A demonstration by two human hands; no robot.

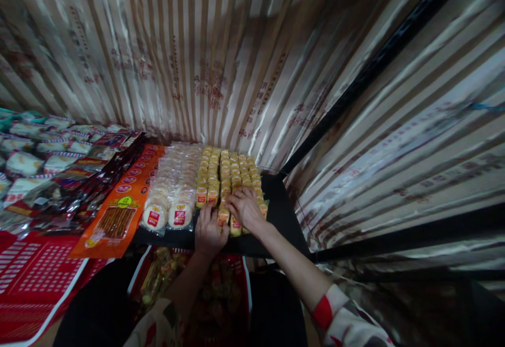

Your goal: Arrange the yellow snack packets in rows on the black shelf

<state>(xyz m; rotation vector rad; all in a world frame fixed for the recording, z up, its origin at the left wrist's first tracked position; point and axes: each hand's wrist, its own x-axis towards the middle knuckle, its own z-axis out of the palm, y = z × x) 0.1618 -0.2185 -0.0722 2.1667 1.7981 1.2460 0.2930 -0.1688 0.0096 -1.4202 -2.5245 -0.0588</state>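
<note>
Small yellow-wrapped snack packets (235,168) with red-and-white labels stand in tight rows at the right end of a black shelf (276,194). At the front of these rows, my left hand (209,230) has its fingers bent and its thumb against a front packet (223,216). My right hand (245,207) reaches over the same rows from the right, fingers curled down onto the packets; its thumb is hidden. Left of them stand two rows of round white crackers (180,215) in clear wrappers.
An orange snack bag (118,215), dark shiny packs (79,194) and white-wrapped packs (24,164) lie further left. A red basket (248,289) with wrapped items sits below the shelf, between my legs. Another red basket (43,273) is at lower left. A black metal post (355,87) slants beside the striped sheeting (158,47).
</note>
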